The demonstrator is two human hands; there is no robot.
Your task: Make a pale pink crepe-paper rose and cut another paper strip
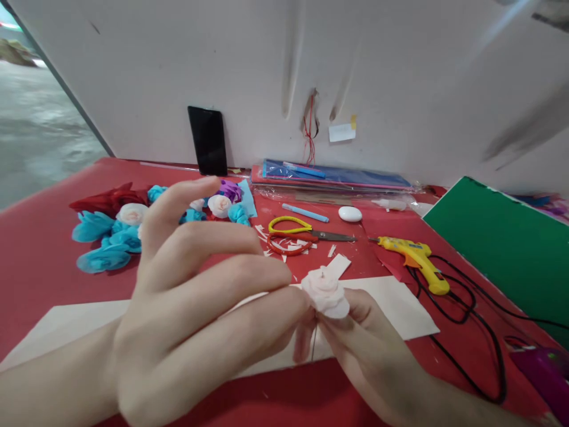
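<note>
My right hand (368,338) pinches a small pale pink paper rose (326,292) from below, holding it just above the table. My left hand (195,296) fills the front left of the view, fingers stretched toward the rose, with the lower fingertips touching its left side. Whether the thumb also presses on the rose is hidden. A pale paper sheet (400,308) lies on the red table (40,261) under both hands.
Finished blue, white, red and purple paper flowers (115,237) lie at the back left. Yellow and red scissors (297,234), a yellow glue gun (418,258) with its black cord (484,332), a blue pen (304,212), a paper stack (333,177), a black phone (207,141) and a green board (502,243) surround the hands.
</note>
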